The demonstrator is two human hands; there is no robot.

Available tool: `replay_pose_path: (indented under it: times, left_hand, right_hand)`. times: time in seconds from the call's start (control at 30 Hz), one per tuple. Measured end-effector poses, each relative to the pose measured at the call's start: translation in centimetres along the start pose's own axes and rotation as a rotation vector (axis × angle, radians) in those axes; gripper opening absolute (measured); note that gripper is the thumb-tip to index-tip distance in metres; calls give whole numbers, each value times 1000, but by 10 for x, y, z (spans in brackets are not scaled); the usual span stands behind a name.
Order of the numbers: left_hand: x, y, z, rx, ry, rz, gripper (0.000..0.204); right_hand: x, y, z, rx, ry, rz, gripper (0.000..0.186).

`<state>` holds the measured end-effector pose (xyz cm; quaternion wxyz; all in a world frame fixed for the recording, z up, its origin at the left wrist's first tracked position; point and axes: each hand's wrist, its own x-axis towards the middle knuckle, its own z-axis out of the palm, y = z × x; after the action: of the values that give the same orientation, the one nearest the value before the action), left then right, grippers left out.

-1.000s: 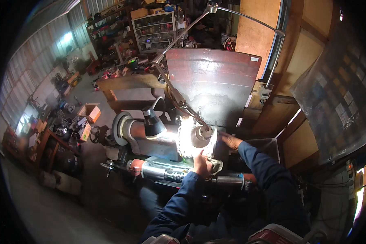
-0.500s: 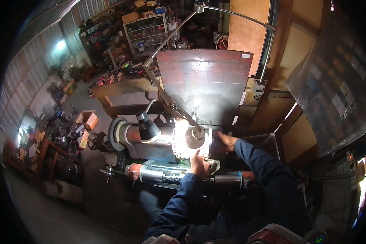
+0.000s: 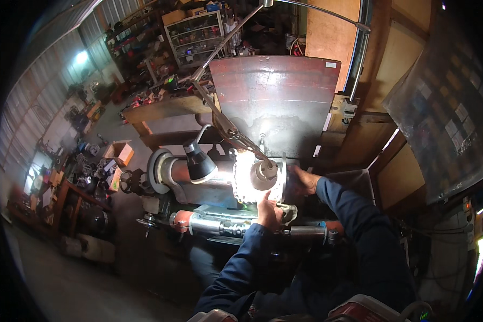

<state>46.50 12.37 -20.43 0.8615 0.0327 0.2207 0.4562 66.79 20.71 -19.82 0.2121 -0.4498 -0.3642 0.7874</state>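
Observation:
A lathe-like machine (image 3: 225,180) spans the middle, with a brightly lit, overexposed flanged part (image 3: 244,177) near its right end. A conical grey lamp head (image 3: 265,177) hangs over that part, and a black lamp (image 3: 198,163) stands left of it. My left hand (image 3: 269,212) is at the lit part's front, just below the lamp head, fingers curled; what it grips is unclear. A pale bent piece (image 3: 287,213) lies beside it. My right hand (image 3: 306,182) reaches to the right side of the flange, its fingertips in shadow. Below runs a horizontal steel shaft (image 3: 204,225).
A large steel plate (image 3: 273,96) stands behind the machine, with a jointed lamp arm (image 3: 225,123) crossing it. A wooden wall (image 3: 392,161) and hanging plastic sheet (image 3: 434,134) are right. Cluttered shelves (image 3: 193,37), a cardboard box (image 3: 121,153) and machine parts occupy the back and left.
The view shifts slightly between frames. Both hands stay at the lit part, with the right hand sitting slightly lower on its side than a second ago.

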Motion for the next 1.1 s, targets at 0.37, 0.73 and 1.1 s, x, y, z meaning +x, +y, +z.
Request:
replay_pose_path:
  times: [0.37, 0.73, 1.1]
  left_hand:
    - [-8, 1, 11, 15, 15, 27, 62]
    - [-1, 2, -10, 22, -36, -26, 62]
    - [-16, 3, 19, -35, -12, -33, 55]
  right_hand:
    - [-20, -30, 7, -455, 270, -509, 85]
    - [12, 5, -21, -840, 364, -632, 60]
    - [10, -3, 4, 129, -100, -42, 60]
